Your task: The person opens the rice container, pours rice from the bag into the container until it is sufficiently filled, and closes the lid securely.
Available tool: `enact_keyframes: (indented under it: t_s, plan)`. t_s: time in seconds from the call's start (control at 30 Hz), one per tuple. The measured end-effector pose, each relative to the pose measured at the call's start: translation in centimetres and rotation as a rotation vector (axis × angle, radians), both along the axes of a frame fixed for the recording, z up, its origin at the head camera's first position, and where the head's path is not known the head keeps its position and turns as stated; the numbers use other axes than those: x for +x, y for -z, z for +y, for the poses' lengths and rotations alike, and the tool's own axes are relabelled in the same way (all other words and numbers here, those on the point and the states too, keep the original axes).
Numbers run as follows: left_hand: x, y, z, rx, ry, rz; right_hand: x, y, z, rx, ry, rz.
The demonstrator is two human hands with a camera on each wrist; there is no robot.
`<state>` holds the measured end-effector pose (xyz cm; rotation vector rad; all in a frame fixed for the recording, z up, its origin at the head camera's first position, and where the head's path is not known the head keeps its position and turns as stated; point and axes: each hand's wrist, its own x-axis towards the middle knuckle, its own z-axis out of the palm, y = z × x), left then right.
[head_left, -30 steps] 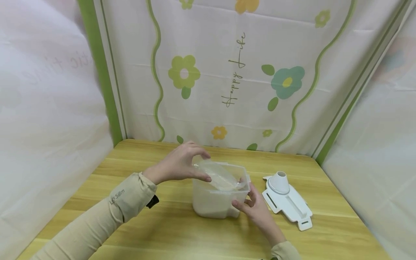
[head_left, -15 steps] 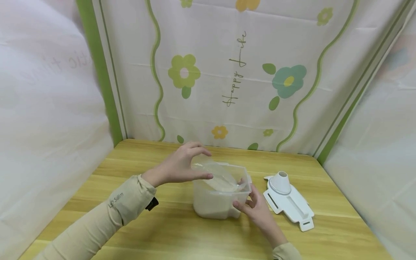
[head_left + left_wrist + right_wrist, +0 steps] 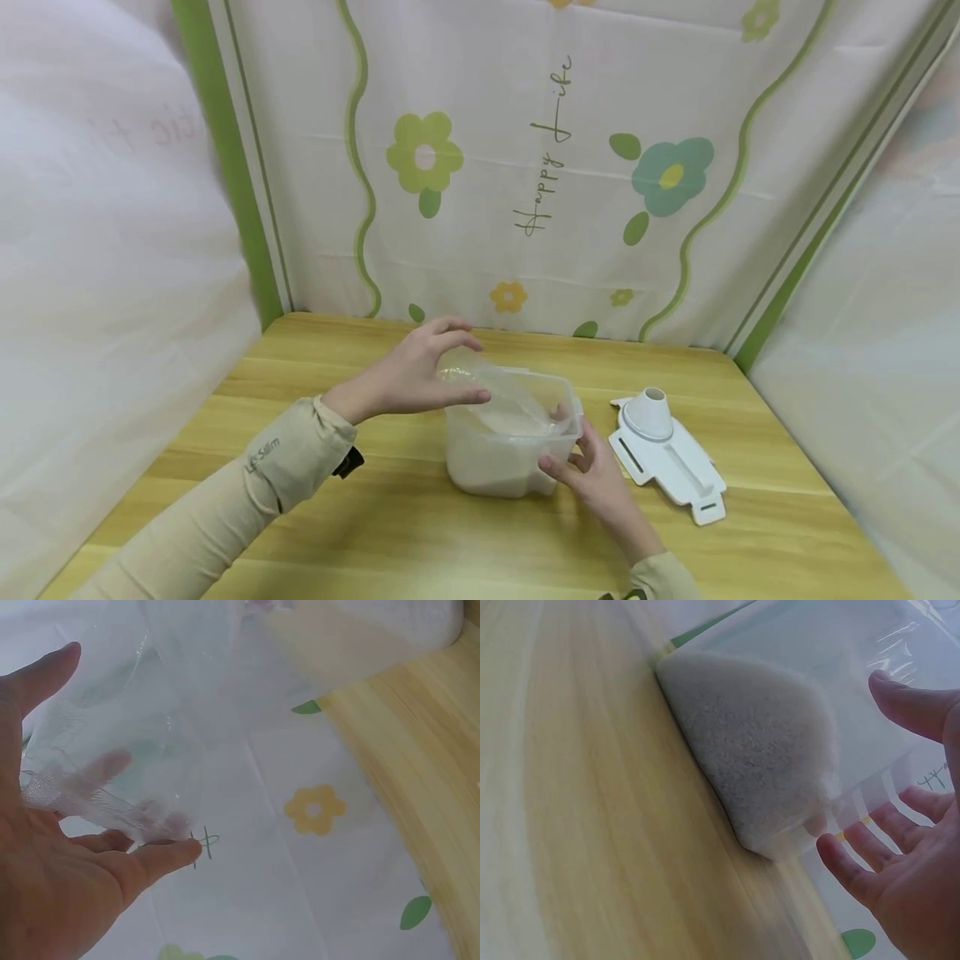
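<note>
A clear plastic bag point(image 3: 491, 396) slants into a translucent plastic container point(image 3: 487, 462) on the table, its lower end inside the rim. My left hand point(image 3: 412, 367) holds the raised end, thumb on one side and fingers on the other; in the left wrist view the crinkled end of the bag point(image 3: 112, 806) lies between them. White rice point(image 3: 750, 731) is heaped in the container's bottom, seen through the wall in the right wrist view. At the right side my right hand point(image 3: 600, 483) grips the container, thumb on the front wall and fingertips around the rim corner.
A white lid point(image 3: 678, 462) with a cone-shaped spout point(image 3: 649, 414) lies right of the container, close to my right hand. The wooden table point(image 3: 360, 517) ends at a printed flower curtain point(image 3: 465, 225) behind, with white cloth sides left and right.
The bag's raised end and my left hand have tilted up slightly. My right hand stays on the container. The head view has shifted a little.
</note>
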<state>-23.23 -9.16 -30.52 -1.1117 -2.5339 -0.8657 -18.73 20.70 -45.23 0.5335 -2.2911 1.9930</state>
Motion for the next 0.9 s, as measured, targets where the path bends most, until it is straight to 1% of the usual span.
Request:
enact_keyframes:
  t_s: [0.1,0.2,0.33,0.4,0.5,0.57,0.63,0.8,0.83,0.9]
  plan:
    - [0.15,-0.13,0.03,-0.016,-0.014,-0.023,-0.03,-0.06,0.02,-0.005,-0.001,-0.002]
    - [0.25,-0.09,-0.16,-0.013,-0.023,-0.053,-0.05,-0.08,-0.01,-0.009,-0.003,-0.006]
    - [0.21,0.21,-0.63,0.018,-0.021,-0.066,-0.06,-0.12,-0.03,-0.001,-0.001,-0.009]
    - [0.19,0.37,-0.80,0.037,-0.018,-0.056,-0.03,-0.16,-0.02,0.004,0.001,-0.011]
    - [0.22,0.48,-0.79,0.074,-0.012,-0.016,0.06,-0.24,0.01,0.000,0.005,-0.016]
    - [0.24,0.52,-0.69,0.097,0.002,0.045,0.06,-0.25,0.00,-0.002,0.005,-0.016]
    - [0.30,0.52,-0.55,0.108,0.027,0.127,0.07,-0.29,-0.04,-0.008,0.003,-0.017]
    - [0.50,0.36,-0.25,0.073,0.127,0.387,0.09,-0.41,-0.12,-0.014,0.002,-0.020]
    - [0.53,0.32,-0.20,0.065,0.146,0.432,0.10,-0.43,-0.14,-0.013,0.004,-0.019]
    - [0.57,0.29,-0.14,0.052,0.171,0.496,0.12,-0.45,-0.17,-0.012,0.009,-0.022]
